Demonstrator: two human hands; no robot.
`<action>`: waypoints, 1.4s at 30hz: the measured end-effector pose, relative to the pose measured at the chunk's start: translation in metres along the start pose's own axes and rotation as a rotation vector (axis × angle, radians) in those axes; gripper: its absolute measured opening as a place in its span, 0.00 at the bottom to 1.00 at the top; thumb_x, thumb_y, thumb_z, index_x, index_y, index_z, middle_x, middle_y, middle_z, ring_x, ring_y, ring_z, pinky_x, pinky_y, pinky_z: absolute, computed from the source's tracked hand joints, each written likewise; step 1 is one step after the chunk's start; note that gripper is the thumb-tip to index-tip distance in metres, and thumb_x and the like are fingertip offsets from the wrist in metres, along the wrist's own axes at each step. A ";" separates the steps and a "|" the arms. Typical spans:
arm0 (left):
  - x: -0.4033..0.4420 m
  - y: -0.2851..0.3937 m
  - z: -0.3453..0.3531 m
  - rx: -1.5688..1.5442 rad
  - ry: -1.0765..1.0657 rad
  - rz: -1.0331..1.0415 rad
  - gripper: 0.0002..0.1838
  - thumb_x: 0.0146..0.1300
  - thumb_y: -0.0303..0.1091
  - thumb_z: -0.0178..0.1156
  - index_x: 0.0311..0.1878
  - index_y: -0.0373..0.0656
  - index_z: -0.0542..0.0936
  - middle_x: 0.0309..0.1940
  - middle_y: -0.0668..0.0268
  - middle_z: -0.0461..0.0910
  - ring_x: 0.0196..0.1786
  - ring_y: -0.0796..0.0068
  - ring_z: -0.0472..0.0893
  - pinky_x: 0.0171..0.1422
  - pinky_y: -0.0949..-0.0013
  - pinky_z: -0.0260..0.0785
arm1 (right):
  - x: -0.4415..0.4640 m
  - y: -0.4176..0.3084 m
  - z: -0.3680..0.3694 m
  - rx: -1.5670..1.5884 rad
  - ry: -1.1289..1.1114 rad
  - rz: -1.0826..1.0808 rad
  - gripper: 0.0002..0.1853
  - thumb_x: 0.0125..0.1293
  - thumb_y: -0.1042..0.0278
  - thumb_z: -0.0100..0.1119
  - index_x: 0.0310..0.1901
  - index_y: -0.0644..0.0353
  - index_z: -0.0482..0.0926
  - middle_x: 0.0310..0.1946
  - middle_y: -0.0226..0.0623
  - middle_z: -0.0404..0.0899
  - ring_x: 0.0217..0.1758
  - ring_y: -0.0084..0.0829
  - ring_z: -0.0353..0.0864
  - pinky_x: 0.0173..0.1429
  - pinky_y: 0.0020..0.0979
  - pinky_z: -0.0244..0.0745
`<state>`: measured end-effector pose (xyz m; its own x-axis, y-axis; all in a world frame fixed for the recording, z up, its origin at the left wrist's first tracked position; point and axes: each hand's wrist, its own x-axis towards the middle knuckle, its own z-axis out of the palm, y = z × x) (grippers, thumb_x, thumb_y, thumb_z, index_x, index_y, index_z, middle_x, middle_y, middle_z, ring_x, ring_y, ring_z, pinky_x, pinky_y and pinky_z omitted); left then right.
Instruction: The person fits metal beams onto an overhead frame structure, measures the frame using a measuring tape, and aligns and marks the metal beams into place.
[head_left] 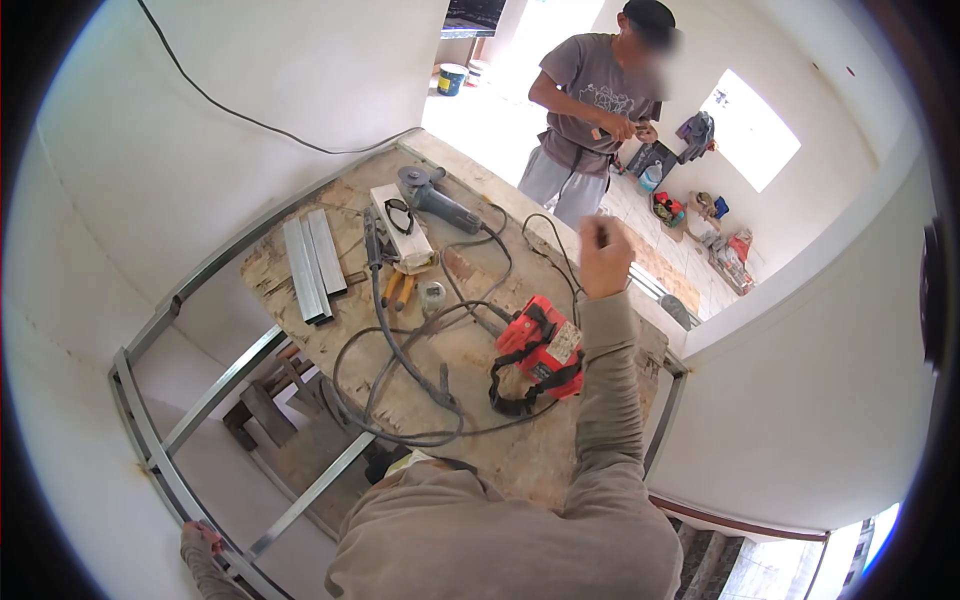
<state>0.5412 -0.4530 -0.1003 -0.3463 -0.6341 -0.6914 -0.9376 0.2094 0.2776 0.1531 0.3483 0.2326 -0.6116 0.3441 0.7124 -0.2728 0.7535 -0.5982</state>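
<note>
At the lower left, my left hand (207, 537) is wrapped round the rail of a metal frame (150, 430). My right hand (606, 258) is raised in a closed fist past the board's right side; whatever it may hold is hidden. Just below my right forearm sits a red welding machine (545, 350) with a black strap, on a worn plywood board (480, 400). Black cables (395, 345) loop across the board. An angle grinder (440, 205) lies at its far end, beside a long white box (402, 230) with dark glasses on top.
Cut metal tubes (315, 265), yellow-handled pliers (398, 290) and a small clear container (431, 297) lie on the board. Open gaps show between crossbars (225, 390) at left. Another person (600, 110) stands beyond the board, hands together. Bags (735, 250) and a bucket (451, 79) rest on the floor.
</note>
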 end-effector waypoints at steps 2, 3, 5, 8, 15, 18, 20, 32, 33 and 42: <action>0.004 0.001 0.001 0.025 0.010 -0.012 0.14 0.52 0.18 0.67 0.28 0.37 0.69 0.16 0.53 0.77 0.15 0.61 0.78 0.14 0.58 0.71 | 0.018 -0.013 -0.019 0.078 0.096 -0.013 0.10 0.66 0.64 0.60 0.35 0.64 0.81 0.22 0.29 0.77 0.24 0.18 0.72 0.31 0.24 0.69; 0.006 0.001 0.003 0.009 0.019 -0.027 0.14 0.52 0.18 0.67 0.28 0.37 0.69 0.16 0.53 0.77 0.15 0.61 0.78 0.14 0.58 0.71 | 0.025 -0.027 -0.031 0.103 0.125 0.015 0.10 0.67 0.65 0.59 0.36 0.64 0.81 0.22 0.26 0.76 0.24 0.17 0.70 0.31 0.22 0.68; 0.004 0.001 0.002 -0.026 0.037 -0.059 0.14 0.52 0.18 0.67 0.28 0.38 0.68 0.16 0.53 0.77 0.15 0.61 0.78 0.14 0.59 0.71 | 0.031 -0.039 -0.043 0.154 0.197 0.003 0.10 0.67 0.65 0.60 0.36 0.65 0.80 0.22 0.25 0.75 0.25 0.14 0.69 0.30 0.20 0.66; -0.003 0.003 0.000 -0.029 0.022 -0.009 0.15 0.51 0.17 0.67 0.29 0.38 0.68 0.16 0.53 0.77 0.15 0.61 0.78 0.15 0.59 0.72 | 0.025 -0.044 -0.044 0.159 0.160 0.008 0.10 0.66 0.65 0.60 0.35 0.65 0.81 0.22 0.25 0.76 0.25 0.14 0.70 0.31 0.21 0.67; -0.005 -0.002 0.001 -0.098 0.031 0.036 0.15 0.50 0.17 0.68 0.28 0.39 0.68 0.16 0.56 0.77 0.15 0.62 0.78 0.15 0.60 0.70 | -0.029 -0.030 -0.015 -0.087 -0.639 -0.010 0.12 0.62 0.63 0.59 0.37 0.65 0.81 0.27 0.41 0.81 0.30 0.31 0.80 0.39 0.32 0.74; -0.016 0.005 -0.001 -0.052 0.038 0.044 0.15 0.51 0.18 0.68 0.27 0.39 0.69 0.16 0.56 0.77 0.15 0.62 0.78 0.15 0.60 0.70 | -0.036 -0.056 -0.018 -0.097 -0.946 -0.050 0.13 0.64 0.62 0.58 0.38 0.66 0.80 0.27 0.40 0.81 0.30 0.29 0.78 0.39 0.32 0.74; -0.011 0.004 0.001 -0.052 0.048 0.003 0.14 0.52 0.19 0.68 0.26 0.39 0.69 0.16 0.56 0.77 0.15 0.62 0.78 0.15 0.60 0.70 | -0.034 -0.067 -0.019 -0.076 -0.942 -0.057 0.14 0.64 0.62 0.58 0.39 0.67 0.80 0.27 0.40 0.81 0.30 0.29 0.78 0.39 0.32 0.74; -0.012 -0.003 0.002 -0.021 0.060 0.101 0.15 0.53 0.22 0.70 0.21 0.38 0.70 0.15 0.54 0.78 0.15 0.64 0.79 0.14 0.60 0.70 | -0.021 -0.111 -0.028 -0.041 -0.726 -0.054 0.12 0.64 0.64 0.60 0.40 0.67 0.79 0.25 0.39 0.80 0.28 0.25 0.77 0.36 0.29 0.72; -0.013 -0.003 0.001 -0.031 0.052 0.090 0.15 0.53 0.22 0.69 0.22 0.37 0.70 0.15 0.54 0.78 0.15 0.64 0.79 0.15 0.60 0.71 | -0.024 -0.119 -0.030 -0.027 -0.794 -0.084 0.12 0.63 0.64 0.59 0.40 0.66 0.79 0.25 0.41 0.80 0.29 0.30 0.78 0.36 0.31 0.73; -0.020 0.001 0.002 -0.078 0.058 0.080 0.13 0.55 0.23 0.68 0.25 0.37 0.71 0.15 0.55 0.78 0.16 0.64 0.79 0.15 0.61 0.72 | -0.041 -0.148 -0.026 0.016 -0.952 -0.069 0.10 0.61 0.63 0.59 0.37 0.63 0.80 0.26 0.44 0.79 0.29 0.39 0.80 0.37 0.35 0.73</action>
<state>0.5468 -0.4383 -0.0878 -0.4152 -0.6602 -0.6259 -0.9010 0.2035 0.3831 0.2378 0.2373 0.3014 -0.9395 -0.3064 0.1531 -0.3368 0.7452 -0.5755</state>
